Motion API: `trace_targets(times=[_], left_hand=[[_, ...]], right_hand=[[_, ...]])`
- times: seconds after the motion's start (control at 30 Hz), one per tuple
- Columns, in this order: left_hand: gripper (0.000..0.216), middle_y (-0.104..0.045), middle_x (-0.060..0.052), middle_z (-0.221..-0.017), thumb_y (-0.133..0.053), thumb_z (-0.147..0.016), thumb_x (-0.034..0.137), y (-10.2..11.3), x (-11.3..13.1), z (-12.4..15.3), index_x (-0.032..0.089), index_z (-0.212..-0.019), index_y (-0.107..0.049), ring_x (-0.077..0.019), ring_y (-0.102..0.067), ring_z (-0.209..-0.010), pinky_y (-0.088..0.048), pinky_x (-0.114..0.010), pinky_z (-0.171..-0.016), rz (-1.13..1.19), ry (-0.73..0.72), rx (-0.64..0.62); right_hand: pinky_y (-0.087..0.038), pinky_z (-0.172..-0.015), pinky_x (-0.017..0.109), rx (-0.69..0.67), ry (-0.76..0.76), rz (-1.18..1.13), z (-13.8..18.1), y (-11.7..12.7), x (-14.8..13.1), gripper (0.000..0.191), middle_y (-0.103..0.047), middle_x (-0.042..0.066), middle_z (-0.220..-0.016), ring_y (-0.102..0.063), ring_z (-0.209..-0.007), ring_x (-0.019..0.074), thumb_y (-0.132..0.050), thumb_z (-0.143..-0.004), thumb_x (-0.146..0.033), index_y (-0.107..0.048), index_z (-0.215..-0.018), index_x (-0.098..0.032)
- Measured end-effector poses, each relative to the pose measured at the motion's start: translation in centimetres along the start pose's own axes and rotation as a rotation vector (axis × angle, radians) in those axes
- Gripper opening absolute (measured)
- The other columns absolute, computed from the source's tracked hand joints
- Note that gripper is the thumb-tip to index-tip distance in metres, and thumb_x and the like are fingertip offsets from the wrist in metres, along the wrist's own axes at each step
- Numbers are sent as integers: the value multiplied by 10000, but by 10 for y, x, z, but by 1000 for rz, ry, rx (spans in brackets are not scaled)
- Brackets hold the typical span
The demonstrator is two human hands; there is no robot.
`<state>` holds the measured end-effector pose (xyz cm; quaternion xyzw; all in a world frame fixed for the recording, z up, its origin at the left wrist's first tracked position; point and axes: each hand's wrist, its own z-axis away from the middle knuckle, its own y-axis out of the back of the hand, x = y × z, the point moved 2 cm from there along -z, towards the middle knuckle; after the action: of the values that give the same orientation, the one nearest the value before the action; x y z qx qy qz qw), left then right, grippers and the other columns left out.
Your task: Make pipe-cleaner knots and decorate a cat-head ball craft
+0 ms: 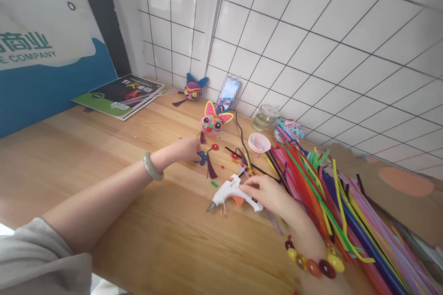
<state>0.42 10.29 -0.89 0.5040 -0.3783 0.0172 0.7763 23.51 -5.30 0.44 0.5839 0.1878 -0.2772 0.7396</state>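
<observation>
My left hand (191, 148) is closed, its fingers curled at a small blue looped piece (201, 157) just above the wooden table. My right hand (268, 192) has its thumb and fingers together on the rear of a white glue gun (228, 190). The gun's metal nozzle points down to the left, with a thin wire stand beside it. Between my hands lie a dark purple tassel (212, 169), a red disc (215, 147) and a small green piece (214, 184). Behind them sits a colourful cat-like head (212, 122) with pink and yellow ears.
Many coloured pipe cleaners (311, 184) spread along the right. A pink bowl (259, 143), a lidded glass jar (265, 117), a lit phone (230, 90) and a blue-eared head (193, 88) stand near the tiled wall. Booklets (121, 94) lie at the back left.
</observation>
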Motion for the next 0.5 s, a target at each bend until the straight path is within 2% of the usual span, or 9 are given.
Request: trace_targets(times=[0.13,0.23,0.3,0.4,0.5], left_hand=[[161,-620,7,-559,-700,-567,300,6,0,-1,181,-619,-605,-153,-574,-561,-376,-238,-533,158,14,-120],[216,-684,-15,-660,-682,-634,346,11,2,1,173,-754,-632,-164,-638,-628,-446,-239,-572,279,5,-190],[255,-701,-29,-720,-677,-665,354,14,5,2,167,-834,-640,-158,-648,-659,-466,-239,-592,384,-13,-211],[294,-711,-58,-765,-692,-685,343,18,9,6,142,-895,-649,-151,-650,-684,-477,-238,-616,590,-41,-222],[301,-719,-86,-867,-679,-722,348,22,16,11,126,-925,-667,-148,-664,-738,-473,-226,-633,723,-101,-216]], right_hand=[[-253,-462,221,-135,9,-34,-5,-18,0,266,-553,-37,-556,-430,-500,94,-678,-690,-435,-661,-656,-172],[-236,-449,216,-232,26,-75,-8,-19,-1,291,-499,-50,-547,-375,-488,78,-652,-729,-439,-634,-645,-160],[-246,-445,214,-298,42,-115,-7,-16,-6,316,-513,-44,-564,-371,-485,73,-626,-760,-452,-632,-654,-154],[-324,-464,210,-353,55,-188,0,-8,-17,326,-616,-2,-697,-473,-531,87,-595,-790,-471,-637,-781,-148],[-439,-568,236,-302,52,-415,6,1,-25,340,-668,47,-815,-612,-660,135,-591,-801,-476,-586,-887,-147]])
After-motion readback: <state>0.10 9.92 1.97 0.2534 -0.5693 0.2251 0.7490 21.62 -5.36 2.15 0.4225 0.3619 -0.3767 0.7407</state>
